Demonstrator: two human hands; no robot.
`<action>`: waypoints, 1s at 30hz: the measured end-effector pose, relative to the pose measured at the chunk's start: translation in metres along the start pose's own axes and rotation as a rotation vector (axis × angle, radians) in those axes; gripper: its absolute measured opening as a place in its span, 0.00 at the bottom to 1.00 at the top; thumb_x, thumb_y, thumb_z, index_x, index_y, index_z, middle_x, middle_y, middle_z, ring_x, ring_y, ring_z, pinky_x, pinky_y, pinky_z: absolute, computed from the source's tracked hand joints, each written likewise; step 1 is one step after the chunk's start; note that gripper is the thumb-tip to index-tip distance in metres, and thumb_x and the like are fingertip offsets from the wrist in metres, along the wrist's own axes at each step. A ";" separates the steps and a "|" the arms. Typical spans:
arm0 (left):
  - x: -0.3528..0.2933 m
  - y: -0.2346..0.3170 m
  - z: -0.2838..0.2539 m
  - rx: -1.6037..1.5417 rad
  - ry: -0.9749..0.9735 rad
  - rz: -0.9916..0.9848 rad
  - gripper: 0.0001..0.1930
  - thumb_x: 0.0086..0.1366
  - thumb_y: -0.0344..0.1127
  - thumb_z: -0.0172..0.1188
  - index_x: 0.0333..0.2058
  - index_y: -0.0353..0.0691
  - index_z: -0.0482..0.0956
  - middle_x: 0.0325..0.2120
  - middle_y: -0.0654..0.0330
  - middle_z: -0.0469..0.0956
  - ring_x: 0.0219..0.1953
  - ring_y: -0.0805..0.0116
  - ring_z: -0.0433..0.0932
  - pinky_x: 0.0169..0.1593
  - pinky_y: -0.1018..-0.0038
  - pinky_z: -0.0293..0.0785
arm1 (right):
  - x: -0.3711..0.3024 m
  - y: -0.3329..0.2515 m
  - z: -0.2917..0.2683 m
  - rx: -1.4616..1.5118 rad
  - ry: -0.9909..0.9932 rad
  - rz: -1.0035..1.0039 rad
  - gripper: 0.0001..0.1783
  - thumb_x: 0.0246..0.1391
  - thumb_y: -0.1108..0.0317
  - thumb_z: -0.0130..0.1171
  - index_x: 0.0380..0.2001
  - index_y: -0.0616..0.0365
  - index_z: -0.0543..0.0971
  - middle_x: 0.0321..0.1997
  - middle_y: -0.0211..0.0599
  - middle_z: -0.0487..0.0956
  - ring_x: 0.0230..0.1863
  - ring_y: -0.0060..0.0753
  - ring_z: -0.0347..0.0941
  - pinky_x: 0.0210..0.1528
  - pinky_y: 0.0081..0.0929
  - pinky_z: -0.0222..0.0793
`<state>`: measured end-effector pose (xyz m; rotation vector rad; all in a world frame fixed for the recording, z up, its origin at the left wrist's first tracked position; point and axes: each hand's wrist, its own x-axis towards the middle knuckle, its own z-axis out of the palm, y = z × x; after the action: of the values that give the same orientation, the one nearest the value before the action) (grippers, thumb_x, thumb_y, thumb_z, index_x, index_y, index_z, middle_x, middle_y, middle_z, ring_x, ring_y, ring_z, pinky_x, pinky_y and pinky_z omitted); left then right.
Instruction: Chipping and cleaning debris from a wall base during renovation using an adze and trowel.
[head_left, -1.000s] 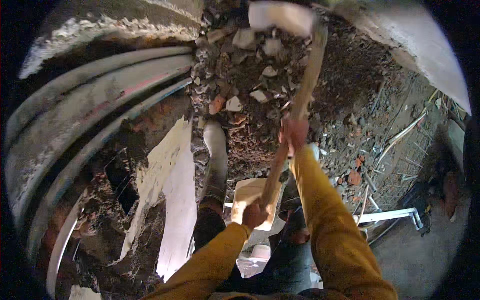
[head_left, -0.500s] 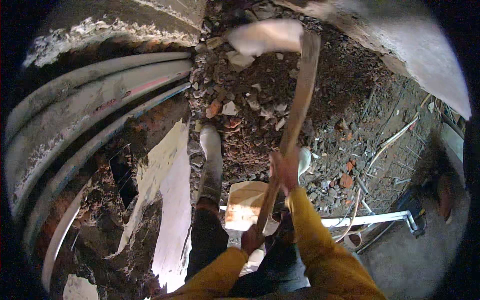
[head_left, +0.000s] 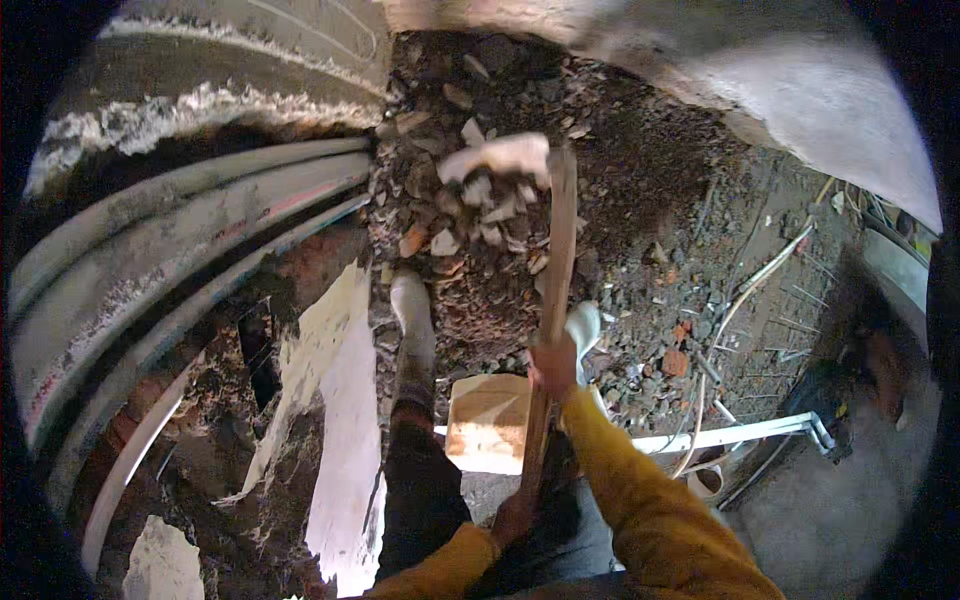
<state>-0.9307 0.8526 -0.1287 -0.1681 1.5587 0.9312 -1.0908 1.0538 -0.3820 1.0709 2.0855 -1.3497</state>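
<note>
Drawn closer to the boots than half a second ago, a hoe [head_left: 562,245] now has its pale, motion-blurred blade [head_left: 490,157] lower in the view, over loose rubble [head_left: 480,310] ahead of the person's feet. Broken stone chunks [head_left: 495,208] lie right against the blade's near edge. Its long wooden handle runs almost straight down the view toward the person's body. Right hand [head_left: 555,366] is wrapped around the handle partway along, fingers closed; left hand [head_left: 512,521] is at the handle's lower end, dim and partly hidden, seemingly curled around it. Both forearms wear mustard-yellow sleeves [head_left: 660,490].

Two whitish boots stand apart, the left boot [head_left: 410,305] and the right boot [head_left: 583,325] on either side of the handle. Between the legs lies a tan, rectangular object [head_left: 488,415], brightly lit along its lower part. Thick, dusty pipes [head_left: 200,205] curve along the left side. At right, a white pipe [head_left: 740,434] lies near a reddish brick fragment [head_left: 675,362].
</note>
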 end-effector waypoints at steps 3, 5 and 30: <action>-0.036 -0.033 -0.007 0.367 -0.078 -0.023 0.16 0.60 0.35 0.46 0.46 0.36 0.70 0.28 0.43 0.75 0.31 0.41 0.75 0.36 0.50 0.71 | -0.076 -0.123 -0.012 -0.074 0.095 0.110 0.14 0.41 0.66 0.62 0.28 0.64 0.72 0.23 0.41 0.75 0.24 0.38 0.73 0.27 0.35 0.72; -0.044 -0.030 -0.006 0.475 -0.064 -0.066 0.14 0.59 0.34 0.47 0.43 0.36 0.70 0.23 0.45 0.73 0.28 0.41 0.75 0.34 0.48 0.70 | -0.087 -0.120 -0.030 0.345 0.140 0.175 0.14 0.41 0.69 0.61 0.30 0.64 0.70 0.21 0.37 0.73 0.21 0.31 0.72 0.23 0.31 0.70; -0.035 0.026 -0.046 0.143 -0.255 0.098 0.14 0.50 0.38 0.59 0.34 0.38 0.72 0.21 0.53 0.73 0.30 0.50 0.74 0.36 0.57 0.70 | -0.022 -0.263 -0.022 -0.297 -0.044 0.206 0.27 0.39 0.71 0.57 0.43 0.65 0.59 0.30 0.61 0.73 0.34 0.66 0.72 0.34 0.48 0.69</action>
<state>-0.9734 0.8266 -0.0898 0.1256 1.3988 0.8763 -1.2845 1.0061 -0.2084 1.0809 2.0020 -0.9229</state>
